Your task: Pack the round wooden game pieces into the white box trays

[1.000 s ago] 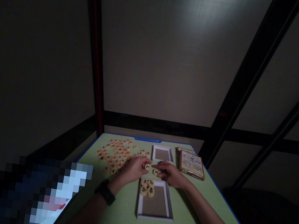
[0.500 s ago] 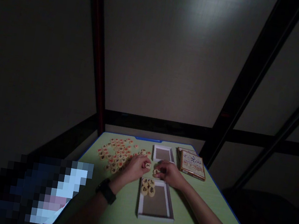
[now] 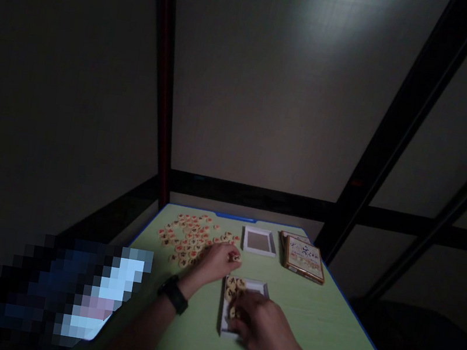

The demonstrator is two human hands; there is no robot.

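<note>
Pinched in the fingers of my left hand (image 3: 219, 260) is a round Chinese chess piece (image 3: 237, 258), held just beyond the near box. My right hand (image 3: 261, 321) reaches into that white open box (image 3: 223, 318), its fingers closed on another chess piece (image 3: 233, 313) that is partly hidden by them. Several pieces with black characters (image 3: 232, 282) sit in the box's far left corner, partly covered by my right hand. Left of my left hand, many loose pieces (image 3: 191, 230) with red or black characters are spread on the table.
The green table (image 3: 322, 343) has a blue edge. A second white open box (image 3: 259, 242) lies at the back. Printed box lids (image 3: 304, 257) are stacked at the back right. A pixelated bright patch (image 3: 108, 291) shows beside the table's left edge. Walls stand behind.
My right hand has carried its chess piece from beyond the near box toward me and down into it. My left hand still holds its piece in nearly the same place. The view has shifted slightly.
</note>
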